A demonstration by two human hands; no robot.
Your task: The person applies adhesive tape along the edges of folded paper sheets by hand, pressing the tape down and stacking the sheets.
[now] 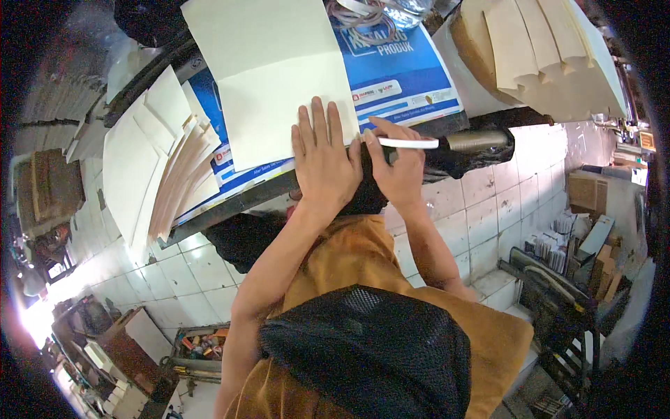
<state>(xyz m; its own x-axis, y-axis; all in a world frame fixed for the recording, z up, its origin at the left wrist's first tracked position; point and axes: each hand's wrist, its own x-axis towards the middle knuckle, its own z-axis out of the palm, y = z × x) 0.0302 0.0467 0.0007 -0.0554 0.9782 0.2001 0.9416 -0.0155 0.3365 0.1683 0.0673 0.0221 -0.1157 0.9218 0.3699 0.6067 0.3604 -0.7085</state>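
A cream paper sheet (pixel 279 84) with a crease across it lies on a blue printed sheet (pixel 408 73) at the table. My left hand (pixel 323 160) rests flat on the lower right part of the cream paper, fingers stretched out. Just right of it, my right hand (pixel 401 171) grips a slim white stick-like tool (pixel 412 144), whose exact kind I cannot make out. The tool's left end is close to the paper's right edge; whether it touches is hard to see.
Fanned cream papers (pixel 164 157) lie on the left, and another stack of folded papers (pixel 551 52) is at the upper right. A bundle of cords (pixel 366 14) sits at the back. Beyond the table are a tiled floor (pixel 481 192), a box of small items (pixel 202 346) and a dark rack (pixel 558 290).
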